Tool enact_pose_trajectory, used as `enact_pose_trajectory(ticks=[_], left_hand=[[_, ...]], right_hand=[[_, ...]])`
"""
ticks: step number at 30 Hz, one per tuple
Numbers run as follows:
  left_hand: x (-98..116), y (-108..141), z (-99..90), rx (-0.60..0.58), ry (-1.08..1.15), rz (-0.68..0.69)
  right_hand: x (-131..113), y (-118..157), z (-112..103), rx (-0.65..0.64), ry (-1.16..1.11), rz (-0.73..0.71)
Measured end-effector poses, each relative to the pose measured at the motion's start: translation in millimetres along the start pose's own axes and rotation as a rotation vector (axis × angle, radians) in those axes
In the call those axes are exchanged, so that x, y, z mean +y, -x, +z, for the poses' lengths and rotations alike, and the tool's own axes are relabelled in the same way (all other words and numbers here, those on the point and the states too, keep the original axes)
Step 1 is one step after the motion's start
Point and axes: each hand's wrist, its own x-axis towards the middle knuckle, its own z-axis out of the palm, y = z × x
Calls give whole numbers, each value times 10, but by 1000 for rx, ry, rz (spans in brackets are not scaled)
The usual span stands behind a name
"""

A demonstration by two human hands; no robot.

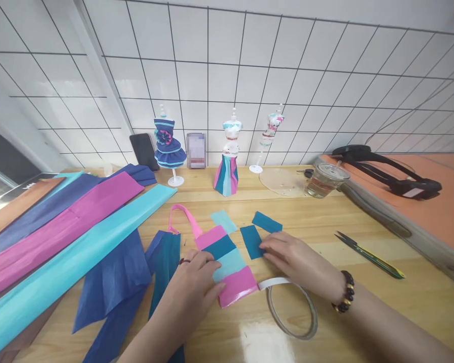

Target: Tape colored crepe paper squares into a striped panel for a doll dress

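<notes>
A patchwork strip of pink, teal and light-blue crepe paper [232, 264] lies on the table in the middle. My left hand [194, 282] rests on its left edge, thumb apart from the fingers, pressing it flat. At its right, my right hand [291, 257] has thumb and fingertips drawn together at the edge of a teal paper rectangle [251, 242]. Another teal rectangle [268, 222] lies just behind that one, and a light-blue piece [224, 221] is beyond the strip. A roll of white double-sided tape [314, 317] lies below my right hand.
Long crepe paper folds [94, 217] cover the left side. At the back stand a blue-dressed mini mannequin [168, 143], one with a striped skirt [226, 176], and a third [274, 123]. A glass cup [327, 179] and yellow-green snips [371, 254] are on the right.
</notes>
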Motion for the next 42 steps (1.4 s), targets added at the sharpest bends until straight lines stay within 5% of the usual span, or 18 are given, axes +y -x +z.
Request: enact_pose_trajectory(ticks=[16, 42], left_hand=[[-21, -1, 23, -33, -113, -38], [-40, 14, 29, 8, -97, -17]], right_hand=[[-78, -66, 95, 24, 299, -244], [9, -13, 124, 135, 104, -221]])
